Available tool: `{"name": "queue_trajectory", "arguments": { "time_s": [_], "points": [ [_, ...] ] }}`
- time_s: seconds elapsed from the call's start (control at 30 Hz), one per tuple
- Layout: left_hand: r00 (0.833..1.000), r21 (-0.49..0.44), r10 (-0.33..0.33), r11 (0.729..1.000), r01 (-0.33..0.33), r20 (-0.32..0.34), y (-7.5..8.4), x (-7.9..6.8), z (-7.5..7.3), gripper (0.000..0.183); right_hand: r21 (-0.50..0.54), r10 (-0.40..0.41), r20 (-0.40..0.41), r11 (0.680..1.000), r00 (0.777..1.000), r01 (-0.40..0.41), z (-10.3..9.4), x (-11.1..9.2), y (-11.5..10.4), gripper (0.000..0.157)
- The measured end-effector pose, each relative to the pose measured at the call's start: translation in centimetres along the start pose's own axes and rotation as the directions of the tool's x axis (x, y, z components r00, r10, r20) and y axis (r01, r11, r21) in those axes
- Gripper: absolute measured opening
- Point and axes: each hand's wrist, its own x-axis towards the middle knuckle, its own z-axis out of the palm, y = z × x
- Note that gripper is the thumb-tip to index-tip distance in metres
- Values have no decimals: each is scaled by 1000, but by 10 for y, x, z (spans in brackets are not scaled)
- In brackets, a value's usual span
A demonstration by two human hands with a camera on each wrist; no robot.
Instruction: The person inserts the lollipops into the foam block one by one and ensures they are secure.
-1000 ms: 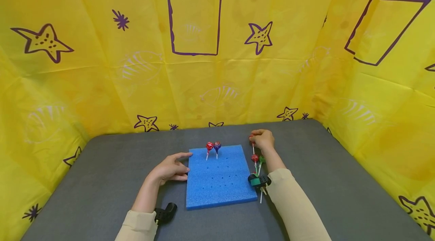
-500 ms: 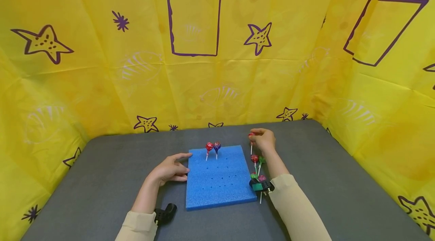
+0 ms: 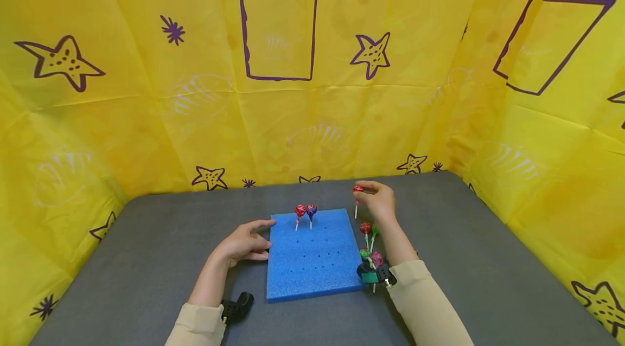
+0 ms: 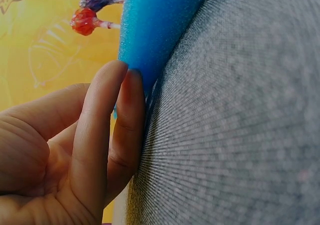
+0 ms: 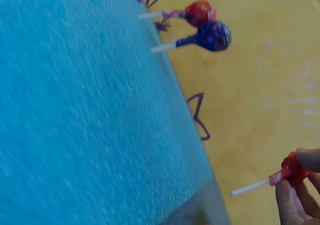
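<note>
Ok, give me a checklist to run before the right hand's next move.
1. Right-hand grip on held red lollipop: ok, pinched at its wrapped head.
2. Its white stick exposed: ok, bare below the wrapper.
3. Left hand at blue foam board: ok, fingers touch its left edge.
4. Free holes: ok, several show.
5. Stick above a hole: not ok, it's right of the board.
6. Standing red lollipop and blue-purple lollipop firmly seated: cannot tell.
</note>
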Motion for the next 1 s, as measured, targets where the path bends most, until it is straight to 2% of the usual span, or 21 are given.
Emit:
{"name": "queue_trajectory", "arguments": {
  "time_s": [0.37, 0.77, 1.0],
  "points": [
    [1000, -2, 3, 1000, -3, -3, 1, 0, 0, 64, 81, -71, 61, 995, 996, 66, 10, -16, -8, 34],
    [1000, -10, 12, 1000, -11, 16, 0, 0, -1, 64, 83, -43, 88, 996, 995, 36, 20, -22, -5, 32],
    [1000, -4, 15, 1000, -15, 22, 0, -1, -1, 64, 156, -57, 107, 987, 993, 40, 26, -25, -4, 33]
  ]
}}
